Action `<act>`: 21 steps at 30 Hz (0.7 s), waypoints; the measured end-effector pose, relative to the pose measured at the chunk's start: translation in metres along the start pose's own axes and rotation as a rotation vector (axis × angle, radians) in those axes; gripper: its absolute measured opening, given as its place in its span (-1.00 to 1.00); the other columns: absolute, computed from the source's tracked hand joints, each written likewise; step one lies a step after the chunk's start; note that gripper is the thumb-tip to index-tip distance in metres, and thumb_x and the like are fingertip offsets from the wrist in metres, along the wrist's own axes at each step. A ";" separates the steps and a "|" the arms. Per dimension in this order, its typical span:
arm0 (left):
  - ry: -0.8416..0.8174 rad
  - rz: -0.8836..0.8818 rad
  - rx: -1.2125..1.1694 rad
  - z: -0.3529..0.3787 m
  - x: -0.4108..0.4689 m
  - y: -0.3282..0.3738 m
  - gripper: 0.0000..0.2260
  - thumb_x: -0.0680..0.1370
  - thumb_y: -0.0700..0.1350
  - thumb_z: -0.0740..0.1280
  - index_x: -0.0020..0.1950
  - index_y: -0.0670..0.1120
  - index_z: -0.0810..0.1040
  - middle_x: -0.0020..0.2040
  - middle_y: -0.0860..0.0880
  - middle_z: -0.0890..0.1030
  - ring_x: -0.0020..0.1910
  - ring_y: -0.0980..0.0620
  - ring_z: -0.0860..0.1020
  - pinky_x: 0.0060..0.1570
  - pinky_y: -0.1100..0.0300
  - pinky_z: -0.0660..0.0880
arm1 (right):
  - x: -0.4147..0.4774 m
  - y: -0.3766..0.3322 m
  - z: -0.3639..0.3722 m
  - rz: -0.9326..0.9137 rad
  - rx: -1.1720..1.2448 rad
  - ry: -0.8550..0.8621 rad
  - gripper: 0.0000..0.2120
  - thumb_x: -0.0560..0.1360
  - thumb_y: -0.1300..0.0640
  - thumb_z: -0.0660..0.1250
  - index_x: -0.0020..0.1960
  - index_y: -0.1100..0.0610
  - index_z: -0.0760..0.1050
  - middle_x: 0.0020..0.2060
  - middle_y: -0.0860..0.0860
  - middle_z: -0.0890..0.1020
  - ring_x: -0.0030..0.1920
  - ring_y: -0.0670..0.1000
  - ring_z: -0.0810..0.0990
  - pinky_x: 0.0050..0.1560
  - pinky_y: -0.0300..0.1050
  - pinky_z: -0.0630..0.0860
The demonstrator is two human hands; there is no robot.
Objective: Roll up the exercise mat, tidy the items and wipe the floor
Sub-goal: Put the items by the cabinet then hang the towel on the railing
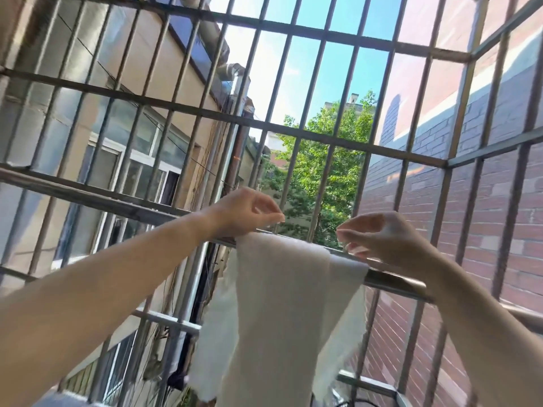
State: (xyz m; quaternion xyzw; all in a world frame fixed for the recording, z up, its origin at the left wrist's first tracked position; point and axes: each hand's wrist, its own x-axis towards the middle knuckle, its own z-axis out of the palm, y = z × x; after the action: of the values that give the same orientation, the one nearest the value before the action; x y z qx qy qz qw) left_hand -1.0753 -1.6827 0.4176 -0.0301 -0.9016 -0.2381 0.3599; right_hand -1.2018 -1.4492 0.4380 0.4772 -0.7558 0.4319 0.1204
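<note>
white cloth [282,289] draped over the rail [393,282] at centre frame, long axis hanging downward. my left hand [249,212] hovers at its upper-left corner and is the nearer; my right hand [379,239] is just beyond its right edge. both are loosely curled, gripping nothing.

No txt, labels, brands, nos. or signs readable anywhere in frame. White cloth [282,304] hung over the rail [390,282], lower centre, is plain w/ no print or tag showing. Brick wall [487,218] at right shows no lettering.
</note>
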 end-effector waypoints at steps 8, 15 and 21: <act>0.045 0.173 0.083 0.014 -0.033 0.018 -0.71 0.31 0.06 0.54 0.00 0.09 0.65 -0.06 0.15 0.64 -0.06 0.23 0.55 0.00 0.28 0.49 | -0.033 -0.006 0.007 -0.144 -0.257 -0.067 -0.82 0.17 -0.06 0.56 -0.27 -0.09 0.64 -0.30 -0.13 0.69 -0.24 -0.13 0.66 -0.14 -0.15 0.59; 0.115 0.138 0.025 0.009 -0.037 0.001 -0.81 0.31 0.01 0.55 -0.11 0.07 0.69 -0.18 0.19 0.64 -0.14 0.26 0.58 -0.14 0.48 0.45 | -0.032 -0.010 0.016 -0.251 -0.373 0.040 -0.82 0.24 -0.08 0.54 -0.38 -0.25 0.54 -0.41 -0.27 0.61 -0.33 -0.28 0.59 -0.29 -0.37 0.49; 0.097 0.066 -0.034 -0.004 -0.024 -0.002 -0.91 0.38 -0.07 0.50 -0.14 0.06 0.68 -0.21 0.19 0.66 -0.18 0.15 0.62 -0.10 0.32 0.54 | -0.029 -0.003 0.003 -0.216 -0.333 0.054 -0.79 0.35 0.13 0.51 -0.34 -0.13 0.55 -0.45 -0.25 0.59 -0.39 -0.35 0.52 -0.36 -0.48 0.40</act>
State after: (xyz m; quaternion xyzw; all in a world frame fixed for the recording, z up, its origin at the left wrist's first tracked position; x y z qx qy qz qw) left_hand -1.0558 -1.6837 0.4036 -0.0542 -0.8773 -0.2428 0.4104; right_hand -1.1839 -1.4339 0.4202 0.5171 -0.7578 0.2981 0.2635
